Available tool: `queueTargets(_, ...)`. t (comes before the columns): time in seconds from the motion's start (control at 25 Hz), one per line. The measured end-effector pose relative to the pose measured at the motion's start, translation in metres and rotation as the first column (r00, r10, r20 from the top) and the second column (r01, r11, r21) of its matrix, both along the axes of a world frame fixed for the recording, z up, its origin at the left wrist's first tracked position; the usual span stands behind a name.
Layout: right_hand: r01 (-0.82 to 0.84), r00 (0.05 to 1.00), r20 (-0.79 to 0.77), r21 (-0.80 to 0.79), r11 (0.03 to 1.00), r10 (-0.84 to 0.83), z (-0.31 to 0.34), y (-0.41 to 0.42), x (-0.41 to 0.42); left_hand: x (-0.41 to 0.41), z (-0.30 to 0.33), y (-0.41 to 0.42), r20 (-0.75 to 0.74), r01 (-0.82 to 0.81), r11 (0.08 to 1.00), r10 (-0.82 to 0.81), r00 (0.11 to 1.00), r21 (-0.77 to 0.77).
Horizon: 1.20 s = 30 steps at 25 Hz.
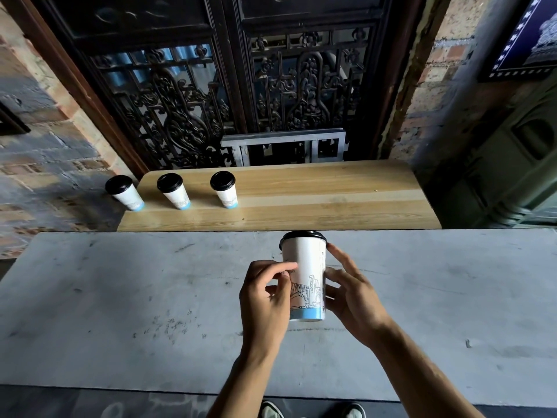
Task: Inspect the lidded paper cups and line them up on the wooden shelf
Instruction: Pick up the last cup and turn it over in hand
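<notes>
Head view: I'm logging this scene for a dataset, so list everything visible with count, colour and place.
cups on the shelf: three, white with black lids and blue base bands, in a row at the shelf's left end
held cup: one, white, black lid, blue band, line drawing, above the grey table
wooden shelf: one, light wood, beyond the table
grey table: one, scuffed grey, nearest the person
carved screen: dark, behind the shelf
metal frame: one, grey, at the foot of the screen
brick walls: either side
shoes: two, at bottom edge
hands: left hand and right hand gripping the held cup
</notes>
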State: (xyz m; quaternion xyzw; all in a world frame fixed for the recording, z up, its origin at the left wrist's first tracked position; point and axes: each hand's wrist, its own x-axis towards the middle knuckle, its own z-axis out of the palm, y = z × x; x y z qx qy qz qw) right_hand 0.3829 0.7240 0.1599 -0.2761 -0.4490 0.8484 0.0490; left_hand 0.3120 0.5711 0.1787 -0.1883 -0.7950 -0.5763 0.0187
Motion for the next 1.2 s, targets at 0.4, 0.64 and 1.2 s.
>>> queueTargets(0.4,-0.014,0.998,-0.055,0.017,1.000,0.014,0.004,0.003,0.002,0.006,-0.002,0.003,0.285,-0.009,0.992,-0.027,0.958,0.126)
queueTargets(0.64,0.003,0.999,-0.046,0.023,1.000,-0.002,0.001,0.008,0.000,0.004,-0.001,0.002,0.319,0.024,0.995,-0.053,0.946,0.095)
queueTargets(1.2,-0.037,0.997,-0.070,0.017,0.999,0.039,0.010,0.012,0.003,0.006,0.002,0.003,0.047,0.040,0.998,-0.043,0.998,0.054)
